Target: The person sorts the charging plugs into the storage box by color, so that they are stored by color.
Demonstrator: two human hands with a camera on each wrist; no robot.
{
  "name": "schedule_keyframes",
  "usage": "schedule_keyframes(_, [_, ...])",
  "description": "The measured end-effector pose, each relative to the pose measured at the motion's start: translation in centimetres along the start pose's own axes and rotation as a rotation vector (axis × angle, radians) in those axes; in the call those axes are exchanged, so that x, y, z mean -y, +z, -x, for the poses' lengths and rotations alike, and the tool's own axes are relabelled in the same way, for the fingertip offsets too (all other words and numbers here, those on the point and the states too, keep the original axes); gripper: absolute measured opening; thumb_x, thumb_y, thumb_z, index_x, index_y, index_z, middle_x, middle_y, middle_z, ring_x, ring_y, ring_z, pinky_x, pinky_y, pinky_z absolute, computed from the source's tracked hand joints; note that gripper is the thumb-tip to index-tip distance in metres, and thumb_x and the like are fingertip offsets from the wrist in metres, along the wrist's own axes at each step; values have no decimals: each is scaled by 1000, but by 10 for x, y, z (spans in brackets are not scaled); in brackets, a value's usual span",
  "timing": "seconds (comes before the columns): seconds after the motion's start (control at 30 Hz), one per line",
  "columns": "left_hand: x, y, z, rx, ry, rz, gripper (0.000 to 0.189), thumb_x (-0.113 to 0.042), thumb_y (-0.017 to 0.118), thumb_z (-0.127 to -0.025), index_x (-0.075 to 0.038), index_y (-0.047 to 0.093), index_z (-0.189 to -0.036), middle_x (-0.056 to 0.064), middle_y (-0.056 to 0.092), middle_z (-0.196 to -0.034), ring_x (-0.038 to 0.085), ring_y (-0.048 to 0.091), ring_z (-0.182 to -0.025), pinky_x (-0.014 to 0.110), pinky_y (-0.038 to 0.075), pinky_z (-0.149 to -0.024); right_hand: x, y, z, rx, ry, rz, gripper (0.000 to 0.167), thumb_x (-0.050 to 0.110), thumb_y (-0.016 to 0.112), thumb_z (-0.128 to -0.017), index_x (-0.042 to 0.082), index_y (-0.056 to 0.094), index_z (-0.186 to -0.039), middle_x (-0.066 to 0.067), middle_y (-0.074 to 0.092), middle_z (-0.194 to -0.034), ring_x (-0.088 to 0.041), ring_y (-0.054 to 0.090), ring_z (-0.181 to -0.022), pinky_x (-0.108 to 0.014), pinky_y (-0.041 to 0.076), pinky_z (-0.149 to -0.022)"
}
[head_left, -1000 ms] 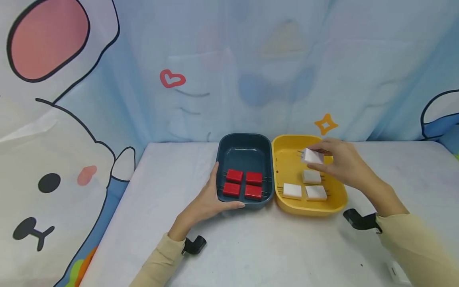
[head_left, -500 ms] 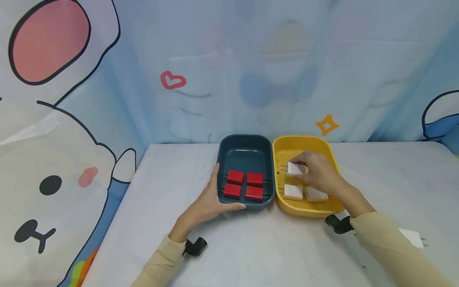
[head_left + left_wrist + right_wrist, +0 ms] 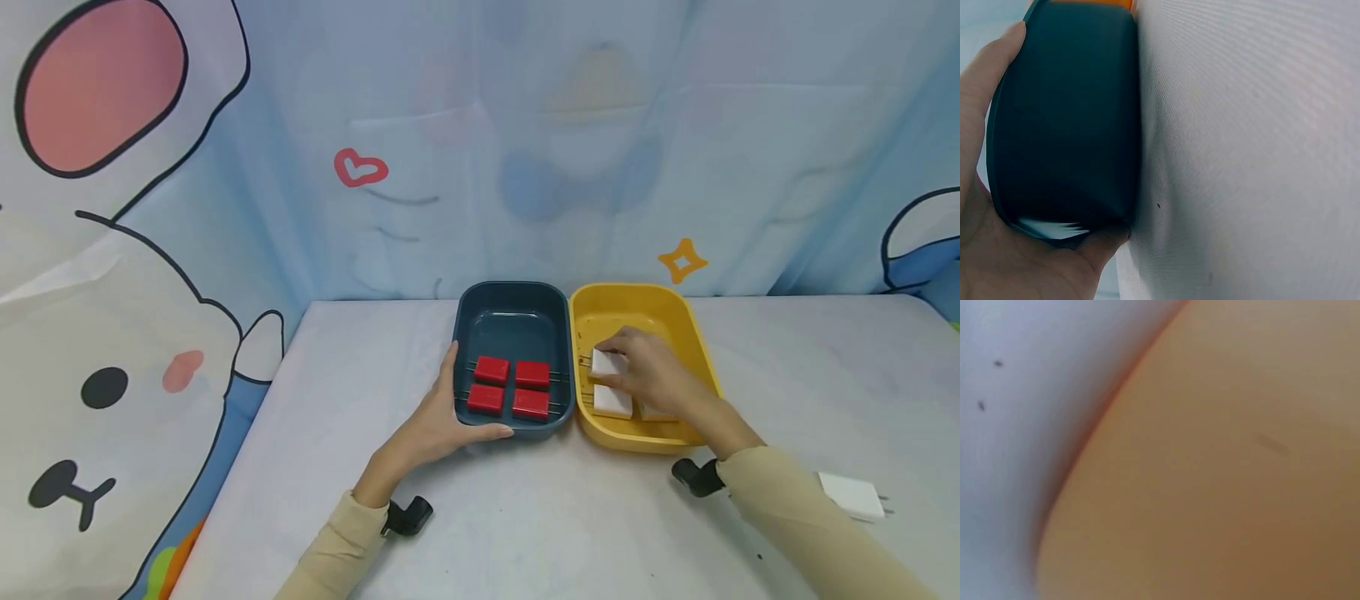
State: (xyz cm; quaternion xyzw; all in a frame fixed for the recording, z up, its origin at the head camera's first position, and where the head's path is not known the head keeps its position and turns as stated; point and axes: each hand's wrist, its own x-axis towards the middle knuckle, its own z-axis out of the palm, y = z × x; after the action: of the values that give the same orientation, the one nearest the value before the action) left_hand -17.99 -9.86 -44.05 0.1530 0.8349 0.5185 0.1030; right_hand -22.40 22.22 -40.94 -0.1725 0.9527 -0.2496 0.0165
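Note:
My right hand [image 3: 654, 372] pinches a white charger plug [image 3: 606, 363] at the left side of the yellow tray [image 3: 701, 371], its two prongs pointing left. Just in front of it lies another white charger plug [image 3: 612, 402]; a third [image 3: 656, 413] is partly hidden by the hand. My left hand [image 3: 427, 427] holds the near left corner of the dark blue tray [image 3: 513, 302], fingers along its side and thumb across its front wall [image 3: 1072, 125]. Several red blocks [image 3: 492, 370] with thin metal pins lie in that tray in two rows. The blurred right wrist view shows mostly the yellow tray's wall [image 3: 1210, 475].
Both trays stand side by side near the back edge of the white-covered table [image 3: 525, 517]. A white charger plug [image 3: 853, 497] with prongs lies beside the right sleeve [image 3: 810, 508]. A printed curtain [image 3: 465, 150] hangs behind the table.
My right hand has carried the white charger plug down and leftwards from above the yellow tray to its left side. The left hand and dark blue tray have stayed in place.

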Motion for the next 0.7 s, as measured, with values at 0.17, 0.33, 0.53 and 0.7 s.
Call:
schedule_keyframes(0.17, [1, 0, 0, -2, -2, -5, 131, -37, 90, -81, -17, -7, -168, 5, 14, -175, 26, 19, -157, 59, 32, -121, -4, 6, -2, 13, -16, 5, 45, -2, 85, -85, -13, 68, -124, -24, 67, -113, -35, 61, -99, -53, 56, -94])
schedule_keyframes(0.33, [1, -1, 1, 1, -22, -8, 134, -43, 90, -80, -18, -7, -168, 4, 12, -175, 26, 18, -158, 59, 30, -122, -5, 10, -3, 26, -32, 28, 44, -3, 83, -86, -15, 67, -125, -24, 66, -113, -34, 62, -98, -53, 56, -95])
schedule_keyframes(0.53, [0, -1, 2, -2, -18, -7, 134, -42, 90, -80, -18, -7, -168, 4, 12, -175, 26, 18, -158, 60, 29, -122, -4, 13, -3, 34, -30, 47, 44, 1, 83, -88, -13, 67, -126, -24, 65, -115, -35, 62, -100, -54, 56, -97])
schedule_keyframes(0.7, [1, 0, 1, 0, -19, -10, 133, -41, 90, -81, -18, -7, -169, 3, 10, -175, 26, 17, -158, 60, 29, -122, -5, 9, 0, 31, -13, 40, 49, 5, 85, -88, -13, 65, -129, -26, 65, -118, -36, 61, -101, -54, 56, -97])
